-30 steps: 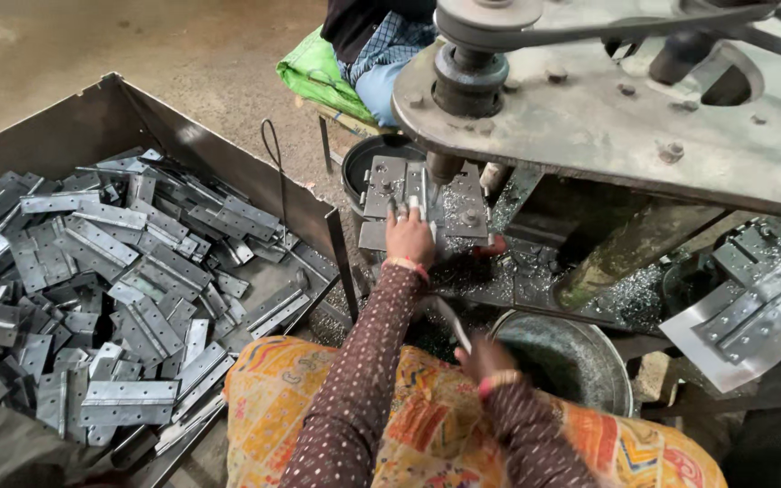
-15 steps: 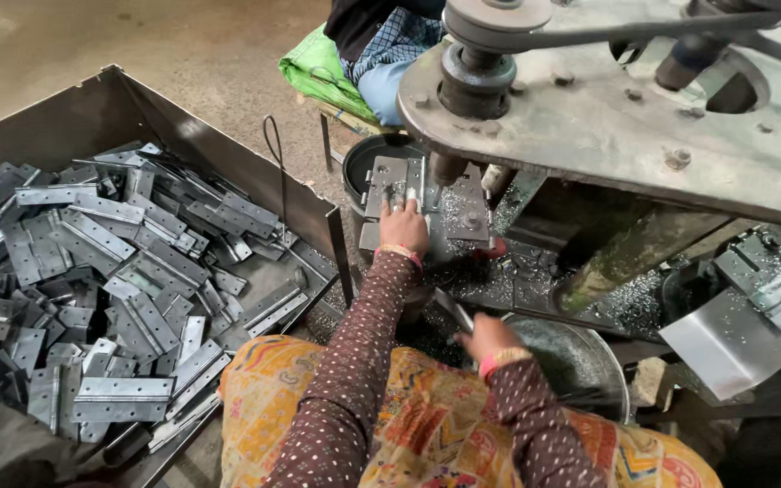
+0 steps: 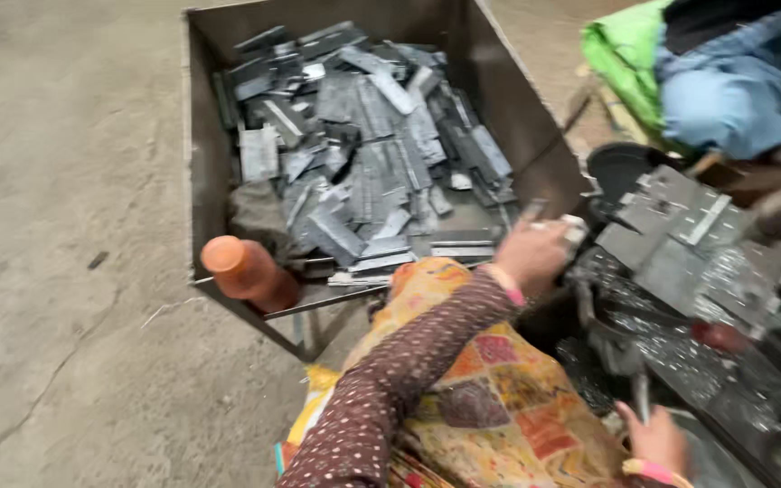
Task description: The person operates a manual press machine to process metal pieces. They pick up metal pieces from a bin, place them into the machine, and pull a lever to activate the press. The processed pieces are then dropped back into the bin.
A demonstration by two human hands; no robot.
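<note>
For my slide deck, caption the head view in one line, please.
Left hand holds a small metal piece near an open metal bin of flat grey metal plates; right hand grips a dark handle.

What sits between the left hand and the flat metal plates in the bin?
Only the bin's near wall: the left hand hovers just outside it, beside the metal plates. Nothing covers the pile; the orange bottle stands off at the corner.

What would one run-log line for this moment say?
left hand: at bin edge, grip unclear | right hand: holds thin tool | bin: grey metal plates

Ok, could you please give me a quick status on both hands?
Left hand at the bin edge, gripping small metal pieces. Right hand low, on a thin metal rod. Nothing blocking.
</note>
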